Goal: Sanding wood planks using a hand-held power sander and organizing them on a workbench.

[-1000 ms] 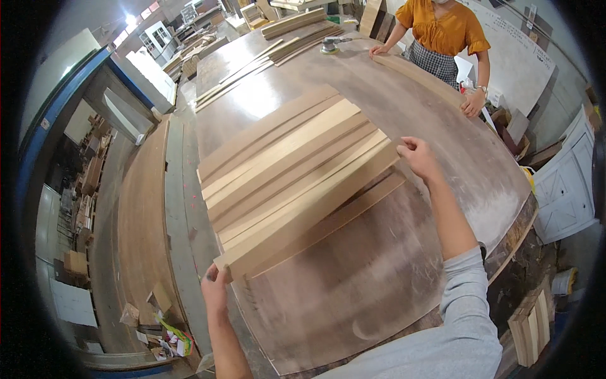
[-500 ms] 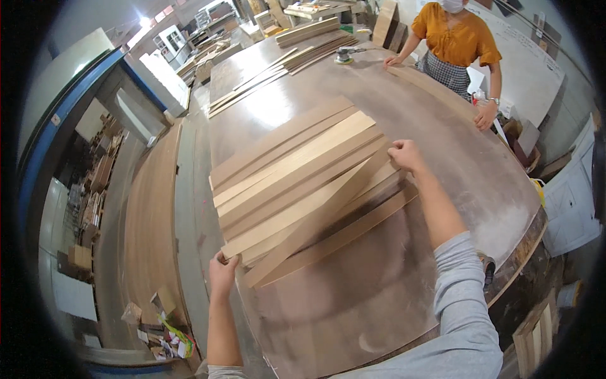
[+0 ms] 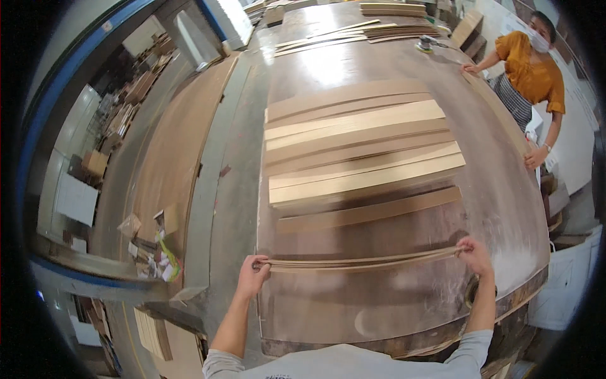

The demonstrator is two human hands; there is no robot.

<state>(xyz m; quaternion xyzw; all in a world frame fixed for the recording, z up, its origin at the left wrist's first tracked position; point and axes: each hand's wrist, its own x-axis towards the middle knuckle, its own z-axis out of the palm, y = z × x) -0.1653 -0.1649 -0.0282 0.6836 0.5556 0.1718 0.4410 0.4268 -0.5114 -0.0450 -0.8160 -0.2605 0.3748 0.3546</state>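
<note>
My left hand [image 3: 254, 275] and my right hand [image 3: 475, 256] pinch opposite ends of a few thin wooden strips [image 3: 360, 263]. These are held together edge-up, low over the near part of the brown worktable [image 3: 404, 316]; whether they touch it I cannot tell. Just beyond them a single brown wooden slat [image 3: 372, 210] lies flat. Farther off, overlapping slats [image 3: 360, 151] in pale and darker wood cover the middle of the table, roughly side by side. Beside my right wrist is a dark round object [image 3: 471, 290], partly hidden by the arm.
Across the table's right edge a person in an orange top [image 3: 533, 69] rests both hands by a long board [image 3: 499, 110]. A sander [image 3: 426, 44] and more strips [image 3: 398, 31] lie at the far end. To the left stands a long wooden panel [image 3: 183, 145], with littered scraps [image 3: 158, 252].
Both hands have drawn nearer to me, away from the spread slats. The strips, slanted over the pile before, are now held crosswise and edge-up. My view has turned.
</note>
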